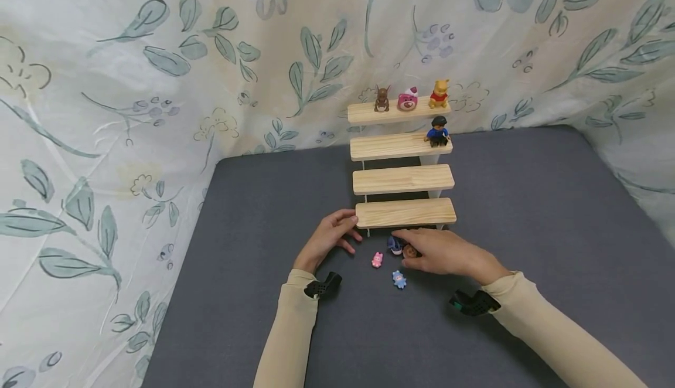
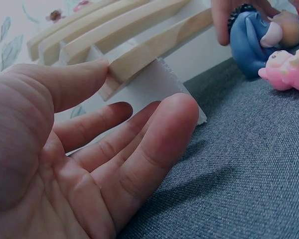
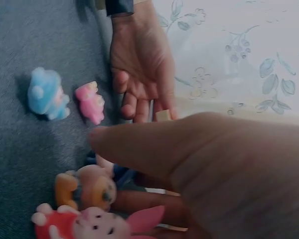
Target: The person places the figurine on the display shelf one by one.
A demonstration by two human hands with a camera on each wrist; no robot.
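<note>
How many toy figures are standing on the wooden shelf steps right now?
4. On the top step: a brown figure, a pink bear head and a yellow bear. On the second step, at its right end: a dark-haired figure in blue. The two lower steps are bare.

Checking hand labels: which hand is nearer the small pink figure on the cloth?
Right. The right hand lies just right of the pink figure, over neighbouring toys; the left hand rests farther up-left, at the shelf corner.
</note>
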